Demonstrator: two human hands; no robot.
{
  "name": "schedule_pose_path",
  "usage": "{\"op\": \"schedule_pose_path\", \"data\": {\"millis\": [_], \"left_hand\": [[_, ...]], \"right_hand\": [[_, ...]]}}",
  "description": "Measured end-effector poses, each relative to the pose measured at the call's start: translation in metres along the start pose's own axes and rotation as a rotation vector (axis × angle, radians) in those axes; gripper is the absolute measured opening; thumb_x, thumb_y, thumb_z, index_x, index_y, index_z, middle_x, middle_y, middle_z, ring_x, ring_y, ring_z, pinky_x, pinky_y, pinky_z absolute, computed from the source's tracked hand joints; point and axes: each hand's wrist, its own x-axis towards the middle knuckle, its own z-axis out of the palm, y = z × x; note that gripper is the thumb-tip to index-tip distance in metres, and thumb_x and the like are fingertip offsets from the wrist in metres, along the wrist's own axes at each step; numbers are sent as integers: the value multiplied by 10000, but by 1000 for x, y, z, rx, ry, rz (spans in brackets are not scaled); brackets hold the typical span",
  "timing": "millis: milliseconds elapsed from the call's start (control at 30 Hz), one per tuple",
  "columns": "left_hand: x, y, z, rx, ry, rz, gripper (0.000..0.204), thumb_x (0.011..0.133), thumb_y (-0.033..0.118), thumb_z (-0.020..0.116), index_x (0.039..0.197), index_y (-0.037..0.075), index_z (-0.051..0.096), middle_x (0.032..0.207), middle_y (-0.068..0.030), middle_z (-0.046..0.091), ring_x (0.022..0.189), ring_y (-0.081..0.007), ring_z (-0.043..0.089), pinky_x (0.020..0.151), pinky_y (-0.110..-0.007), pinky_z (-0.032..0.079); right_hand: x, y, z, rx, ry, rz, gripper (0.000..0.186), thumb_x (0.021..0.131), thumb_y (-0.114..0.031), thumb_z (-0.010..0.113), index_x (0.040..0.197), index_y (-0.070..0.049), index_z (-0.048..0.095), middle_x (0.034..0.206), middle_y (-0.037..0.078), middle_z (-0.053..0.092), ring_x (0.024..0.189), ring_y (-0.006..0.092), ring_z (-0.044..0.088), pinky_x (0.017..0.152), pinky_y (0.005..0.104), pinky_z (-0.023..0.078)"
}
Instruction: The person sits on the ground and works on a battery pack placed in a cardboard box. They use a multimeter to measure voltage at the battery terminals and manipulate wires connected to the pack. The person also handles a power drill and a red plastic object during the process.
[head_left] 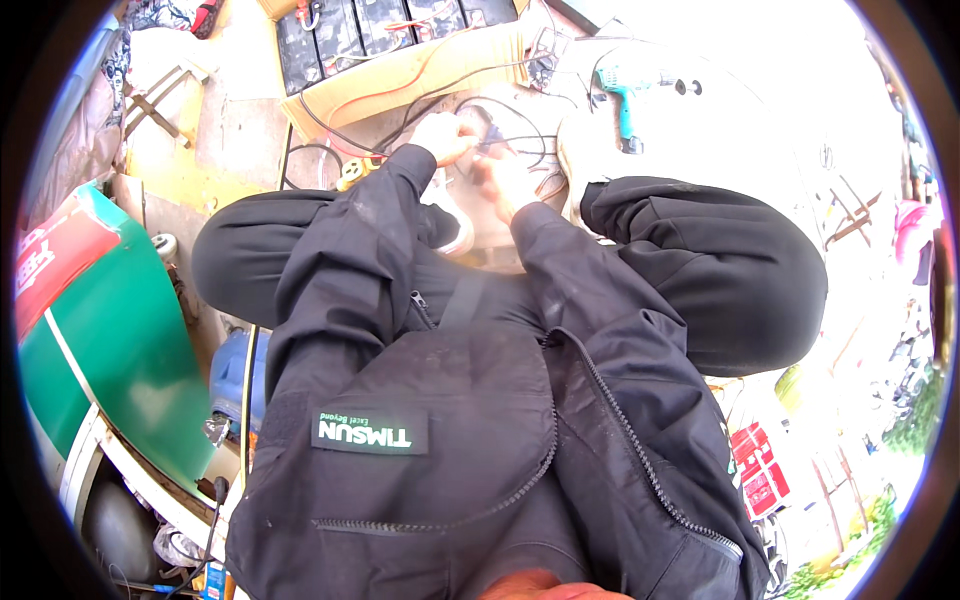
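Black jacket [450, 380], bare hands [446, 137], thin dark cables [541, 132] in loose loops

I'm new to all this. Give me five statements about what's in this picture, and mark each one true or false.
1. The left hand and right hand are close together. True.
2. The right hand grips the teal power drill. False: the drill lies apart from it, farther right.
3. The cardboard box holds dark blocks. True.
4. The box stands nearer the person's body than the hands do. False: it is beyond the hands.
5. The person's sleeves are black. True.
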Motion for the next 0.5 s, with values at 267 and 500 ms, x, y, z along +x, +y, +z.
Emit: {"op": "schedule_pose_path", "data": {"millis": [267, 500], "left_hand": [[0, 4, 1, -20, 54, 60, 290, 811, 259, 672, 995, 48, 746, 897, -174, 722, 846, -301, 709, 807, -363, 542], [-3, -8, 4, 130, 49, 109, 254, 802, 259, 654, 969, 95, 753, 800, -180, 698, 786, -315, 698, 739, -389, 534]], "right_hand": [[-17, -16, 4, 21, -30, 17, 372, 844, -112, 665, 1204, -79, 578, 953, 0, 604, 799, 121, 549, 622, 272, 422], [-10, -38, 5, -170, -118, 12, 366, 897, -390, 615, 1147, -126, 659, 1080, 46, 628, 946, 145, 541, 747, 324, 425]]}}
